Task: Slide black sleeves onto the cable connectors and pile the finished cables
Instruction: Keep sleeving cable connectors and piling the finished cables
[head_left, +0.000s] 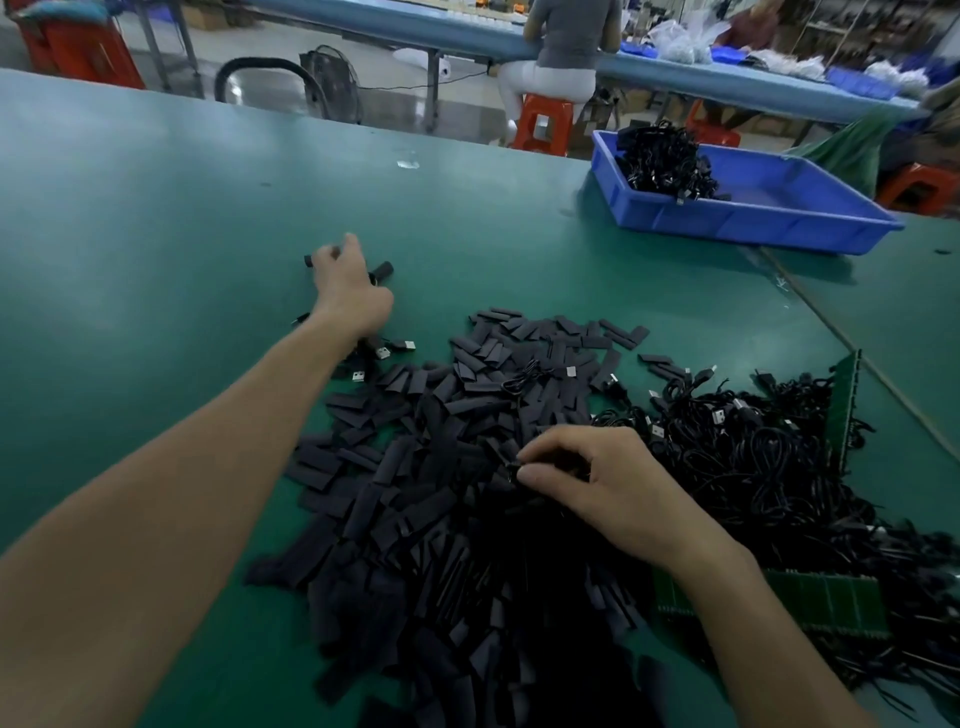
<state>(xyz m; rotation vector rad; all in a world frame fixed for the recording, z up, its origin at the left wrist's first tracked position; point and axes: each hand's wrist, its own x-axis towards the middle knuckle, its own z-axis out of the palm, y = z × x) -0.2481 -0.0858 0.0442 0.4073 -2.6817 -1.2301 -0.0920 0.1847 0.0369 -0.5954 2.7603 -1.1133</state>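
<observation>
Green table (156, 208) — blue bin (727, 223) near its far edge; orange stool (543, 124), seated person (566, 36) beyond.

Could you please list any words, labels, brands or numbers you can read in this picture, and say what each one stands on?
None can be read.
The blue bin, the black sleeves and the cable connectors show no print.
Anything on the far bench is too blurred to tell.
</observation>
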